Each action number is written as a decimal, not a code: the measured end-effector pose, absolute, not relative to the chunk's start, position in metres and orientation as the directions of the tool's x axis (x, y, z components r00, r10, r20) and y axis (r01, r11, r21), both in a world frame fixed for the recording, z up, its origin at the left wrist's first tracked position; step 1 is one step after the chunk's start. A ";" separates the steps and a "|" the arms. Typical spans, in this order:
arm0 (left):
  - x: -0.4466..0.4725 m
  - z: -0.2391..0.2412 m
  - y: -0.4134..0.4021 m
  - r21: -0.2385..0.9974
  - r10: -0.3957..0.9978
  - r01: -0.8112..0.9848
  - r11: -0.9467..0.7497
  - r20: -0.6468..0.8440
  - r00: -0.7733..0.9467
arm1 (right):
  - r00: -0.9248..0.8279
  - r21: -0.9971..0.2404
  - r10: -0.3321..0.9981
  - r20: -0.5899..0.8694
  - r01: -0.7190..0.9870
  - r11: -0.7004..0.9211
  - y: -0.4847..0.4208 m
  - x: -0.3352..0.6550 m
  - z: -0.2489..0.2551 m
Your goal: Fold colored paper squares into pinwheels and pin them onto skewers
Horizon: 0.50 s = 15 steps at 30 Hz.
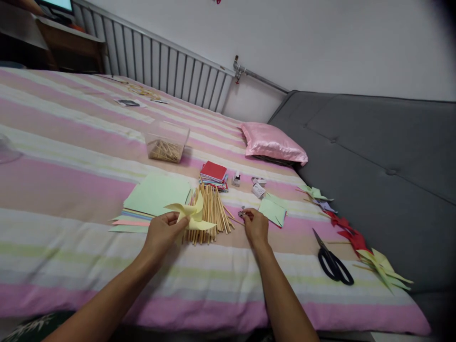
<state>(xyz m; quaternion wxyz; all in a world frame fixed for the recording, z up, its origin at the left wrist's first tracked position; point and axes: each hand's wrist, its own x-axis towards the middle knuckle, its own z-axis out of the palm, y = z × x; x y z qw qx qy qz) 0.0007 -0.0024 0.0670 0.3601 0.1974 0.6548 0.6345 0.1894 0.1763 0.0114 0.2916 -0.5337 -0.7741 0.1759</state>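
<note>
Paper pinwheel [195,222], one, pale yellow, in the left hand [164,232], raised over a bundle of bamboo-coloured sticks [215,209] on a bed with a striped cover [92,266]. Left fingers: pinching the pinwheel near its middle, on the side towards the wearer's left. Handling, as judged: very light, thin, springy at the curled blades, not slippery, easily creased or torn; best held at the gathered centre, where the layers meet, leaving the blade tips free. Orientation: no single long axis; one blade points left, one away from the wearer, one right and slightly nearer; the widest spread runs roughly left to right. Right hand [256,225]: fingers bent and drawn together at a little heap of small metallic pieces [242,213], right of the sticks; whether they pinch one cannot be told at this size. Adjacent: green-topped paper stack [156,192], left of the sticks; red-topped paper stack [213,171], just beyond them; black-handled scissors [333,263], right, blades pointing away; a row of coloured paper pinwheels [356,240] along the grey headboard [377,142].
</note>
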 end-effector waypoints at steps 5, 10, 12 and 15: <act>0.001 0.069 -0.003 0.980 0.714 -0.152 0.130 -0.199 -0.671 | -0.217 -0.583 0.940 0.262 0.741 0.334 0.176 0.191 0.015; 0.000 0.066 -0.004 0.980 0.720 -0.143 0.135 -0.197 -0.666 | -0.193 -0.590 0.946 0.262 0.743 0.315 0.175 0.192 0.019; -0.001 0.065 -0.003 0.980 0.724 -0.151 0.132 -0.199 -0.660 | -0.187 -0.607 0.945 0.268 0.729 0.316 0.175 0.192 0.020; -0.001 0.066 -0.003 0.979 0.722 -0.162 0.121 -0.199 -0.663 | -0.176 -0.648 0.943 0.284 0.690 0.323 0.175 0.193 0.021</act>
